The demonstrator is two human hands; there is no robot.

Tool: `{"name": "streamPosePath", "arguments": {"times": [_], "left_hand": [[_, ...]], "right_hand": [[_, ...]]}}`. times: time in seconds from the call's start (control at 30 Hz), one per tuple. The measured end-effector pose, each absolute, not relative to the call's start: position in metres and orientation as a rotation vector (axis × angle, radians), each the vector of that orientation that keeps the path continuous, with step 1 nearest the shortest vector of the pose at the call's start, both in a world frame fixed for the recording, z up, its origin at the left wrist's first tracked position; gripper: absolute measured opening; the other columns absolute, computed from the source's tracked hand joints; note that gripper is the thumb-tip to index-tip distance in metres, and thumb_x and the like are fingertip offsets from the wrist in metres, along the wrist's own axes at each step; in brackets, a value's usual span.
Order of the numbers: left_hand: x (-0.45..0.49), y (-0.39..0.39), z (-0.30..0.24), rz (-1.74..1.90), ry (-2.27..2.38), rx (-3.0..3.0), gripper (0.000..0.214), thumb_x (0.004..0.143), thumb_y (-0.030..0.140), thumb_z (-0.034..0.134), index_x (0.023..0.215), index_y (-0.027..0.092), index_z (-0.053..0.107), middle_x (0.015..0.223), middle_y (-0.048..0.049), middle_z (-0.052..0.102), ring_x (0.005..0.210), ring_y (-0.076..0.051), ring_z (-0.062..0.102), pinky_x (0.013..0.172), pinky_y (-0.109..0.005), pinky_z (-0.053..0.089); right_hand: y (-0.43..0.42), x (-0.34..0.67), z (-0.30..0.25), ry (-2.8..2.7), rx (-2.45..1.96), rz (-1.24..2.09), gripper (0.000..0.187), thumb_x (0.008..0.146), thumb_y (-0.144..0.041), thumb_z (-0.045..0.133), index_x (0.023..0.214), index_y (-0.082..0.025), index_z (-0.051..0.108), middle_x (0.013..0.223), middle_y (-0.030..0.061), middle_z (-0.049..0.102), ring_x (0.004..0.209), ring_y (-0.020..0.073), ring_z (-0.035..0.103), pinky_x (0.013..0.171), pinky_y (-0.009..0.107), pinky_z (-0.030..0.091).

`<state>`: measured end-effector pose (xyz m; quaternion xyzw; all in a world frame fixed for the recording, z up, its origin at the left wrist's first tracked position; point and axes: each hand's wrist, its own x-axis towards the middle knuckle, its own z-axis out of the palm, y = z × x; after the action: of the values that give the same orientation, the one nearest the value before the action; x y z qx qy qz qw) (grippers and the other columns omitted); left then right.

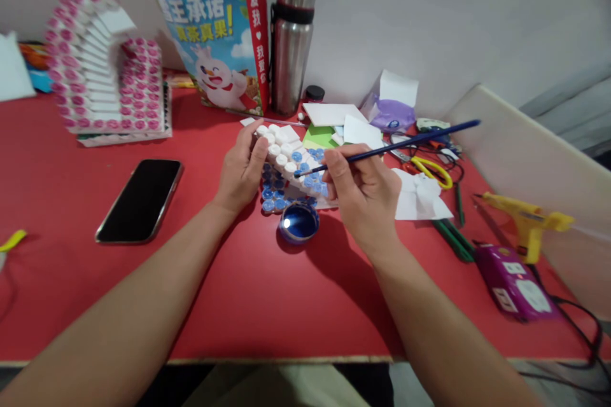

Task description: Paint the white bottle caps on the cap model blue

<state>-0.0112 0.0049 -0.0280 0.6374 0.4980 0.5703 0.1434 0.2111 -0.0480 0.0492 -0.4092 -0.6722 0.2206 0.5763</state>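
My right hand (365, 194) pinches a thin dark-blue paintbrush (410, 142), its tip down at the surface of a craft model (282, 151) covered in small round knobs. Some knobs are white, others painted blue. Gripping the model's left side is my left hand (245, 168), thumb on top and the other fingers partly hidden behind. Just in front of the model stands a small open jar of blue paint (299, 222). Part of the model's blue right side is hidden behind my right hand.
A phone (140, 200) lies left, before a pink-and-white knobbed model (105, 70). A steel flask (293, 44) and a printed bag (214, 32) stand behind. Rightward are yellow-handled scissors (432, 172), a yellow glue gun (525, 216), a purple power box (515, 283) and cables.
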Motion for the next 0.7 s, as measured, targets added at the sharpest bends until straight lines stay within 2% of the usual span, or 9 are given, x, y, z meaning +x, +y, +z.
{"name": "streamPosePath", "arguments": {"times": [0.27,0.4,0.6,0.7], "left_hand": [[-0.0131,0.0065,-0.0307,1.632,1.419,1.827,0.075,0.115,0.087,0.045,0.155,0.029,0.071,0.147,-0.0131,0.083,0.142,-0.037,0.075,0.126,-0.058,0.057],[-0.0127,0.0062,-0.0303,1.62,1.422,1.832,0.08,0.115,0.088,0.042,0.157,0.025,0.069,0.149,-0.0155,0.082,0.143,-0.038,0.075,0.125,-0.058,0.058],[-0.0131,0.0059,-0.0304,1.605,1.418,1.842,0.079,0.116,0.086,0.042,0.158,0.025,0.068,0.156,-0.0164,0.079,0.146,-0.036,0.074,0.129,-0.055,0.057],[-0.0129,0.0057,-0.0308,1.631,1.424,1.861,0.079,0.117,0.084,0.042,0.158,0.023,0.069,0.153,-0.0173,0.08,0.148,-0.035,0.075,0.13,-0.051,0.057]], "right_hand": [[-0.0493,0.2117,0.0532,-1.55,-0.988,0.538,0.038,0.112,-0.059,0.078,0.094,-0.025,0.077,0.072,-0.0038,0.068,0.06,0.0116,0.059,0.056,0.028,0.049],[-0.0499,0.213,0.0559,-1.564,-1.006,0.526,0.036,0.113,-0.054,0.079,0.091,-0.025,0.076,0.07,-0.0042,0.066,0.059,0.0113,0.058,0.056,0.027,0.048],[-0.0508,0.2139,0.0568,-1.561,-1.032,0.49,0.042,0.112,-0.061,0.077,0.092,-0.025,0.075,0.069,-0.004,0.066,0.057,0.0118,0.057,0.054,0.028,0.048],[-0.0498,0.215,0.0564,-1.583,-1.034,0.481,0.042,0.113,-0.061,0.076,0.092,-0.025,0.075,0.07,-0.0037,0.066,0.058,0.0121,0.058,0.054,0.028,0.048]]}}
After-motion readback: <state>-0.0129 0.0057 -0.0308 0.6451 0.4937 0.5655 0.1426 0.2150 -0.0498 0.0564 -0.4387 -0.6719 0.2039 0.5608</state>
